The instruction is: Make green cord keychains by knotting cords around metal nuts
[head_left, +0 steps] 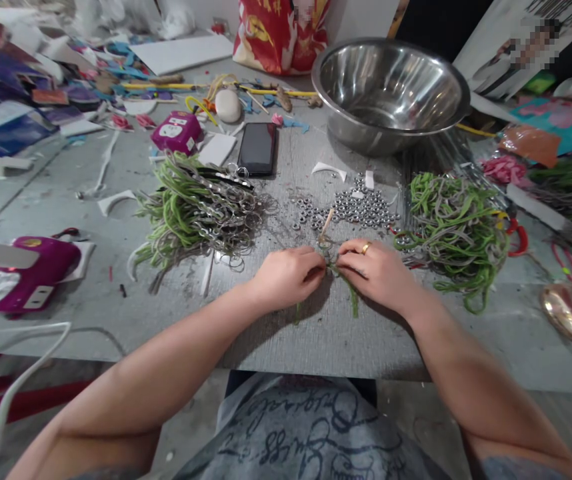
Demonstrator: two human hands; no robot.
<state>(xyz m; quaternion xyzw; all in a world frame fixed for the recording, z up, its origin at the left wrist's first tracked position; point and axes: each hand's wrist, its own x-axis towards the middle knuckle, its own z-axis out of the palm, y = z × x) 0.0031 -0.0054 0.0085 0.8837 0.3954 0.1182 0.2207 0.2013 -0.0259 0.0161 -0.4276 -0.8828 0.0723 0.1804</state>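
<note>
My left hand (291, 277) and my right hand (373, 270) meet low over the table, fingertips pinched close together. Between them runs a green cord (353, 297), whose ends hang below the fingers. The right hand wears a ring. Just beyond the fingertips a thin wooden stick (327, 223) stands tilted up from the table. Small silver rings (359, 208) lie scattered past it. To the left is a pile of green and grey cords with metal chains (206, 207); to the right, a tangle of green and grey cords (459, 233).
A steel bowl (391, 93) stands at the back, beside a red bag (282, 33). A phone (257, 148) lies behind the chains. Purple devices (29, 273) sit on the left, with a white cable (29, 373) at the edge. Red-handled scissors (519, 239) lie by the right cords.
</note>
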